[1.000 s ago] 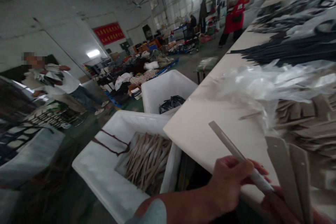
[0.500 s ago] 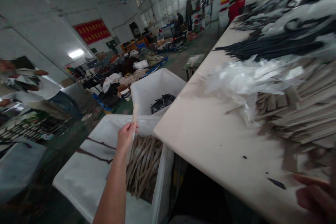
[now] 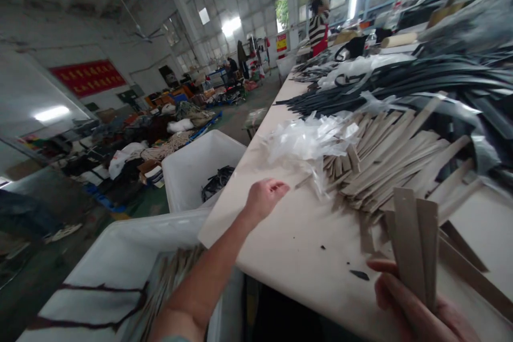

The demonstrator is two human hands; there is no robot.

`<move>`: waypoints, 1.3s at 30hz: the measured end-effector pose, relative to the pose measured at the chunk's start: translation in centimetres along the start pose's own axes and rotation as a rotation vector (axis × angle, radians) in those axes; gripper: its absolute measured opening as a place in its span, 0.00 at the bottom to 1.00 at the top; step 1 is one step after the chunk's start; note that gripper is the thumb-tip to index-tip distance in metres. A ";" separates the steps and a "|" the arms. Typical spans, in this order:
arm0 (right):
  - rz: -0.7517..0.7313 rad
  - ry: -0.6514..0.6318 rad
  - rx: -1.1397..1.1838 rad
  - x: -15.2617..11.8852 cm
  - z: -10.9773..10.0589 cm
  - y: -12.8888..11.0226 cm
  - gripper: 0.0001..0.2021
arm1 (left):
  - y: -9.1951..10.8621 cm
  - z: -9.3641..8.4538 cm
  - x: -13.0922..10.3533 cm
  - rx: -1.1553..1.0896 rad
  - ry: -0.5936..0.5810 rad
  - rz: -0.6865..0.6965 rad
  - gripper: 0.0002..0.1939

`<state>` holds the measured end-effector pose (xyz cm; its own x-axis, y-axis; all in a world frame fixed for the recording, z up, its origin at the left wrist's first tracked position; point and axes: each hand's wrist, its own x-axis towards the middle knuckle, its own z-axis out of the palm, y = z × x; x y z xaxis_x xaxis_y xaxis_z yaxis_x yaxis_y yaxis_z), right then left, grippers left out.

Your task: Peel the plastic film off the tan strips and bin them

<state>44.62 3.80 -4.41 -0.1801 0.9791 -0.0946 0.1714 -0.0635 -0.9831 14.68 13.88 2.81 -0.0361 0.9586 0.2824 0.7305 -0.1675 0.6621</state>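
Two hands: left (image 3: 264, 197) now empty, loosely open over the table (image 3: 304, 246); right (image 3: 417, 304) grips tan strips (image 3: 414, 246).

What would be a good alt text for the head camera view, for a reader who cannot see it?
A person's left hand reaches, empty, over a pale worktable toward a pile of beige strips and clear plastic bags, while the right hand holds two beige strips upright. White bins stand beside the table, black strips lie farther back.
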 end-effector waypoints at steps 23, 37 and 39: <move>0.107 -0.073 0.138 1.2 0.7 -4.1 0.28 | 5.3 3.9 -4.6 -0.745 -0.116 -0.367 0.20; 0.039 -0.138 0.018 4.1 6.2 -6.5 0.13 | 5.2 5.4 -13.0 -1.074 -0.110 -0.556 0.16; 0.011 -0.126 -0.047 4.1 5.8 -6.7 0.12 | 4.7 5.0 -13.4 -1.123 -0.104 -0.608 0.16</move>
<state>37.09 7.09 0.84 -0.2974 0.9462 -0.1272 0.2184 -0.0623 -0.9739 22.02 1.44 -1.31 -0.0695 0.9539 -0.2918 -0.3606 0.2487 0.8989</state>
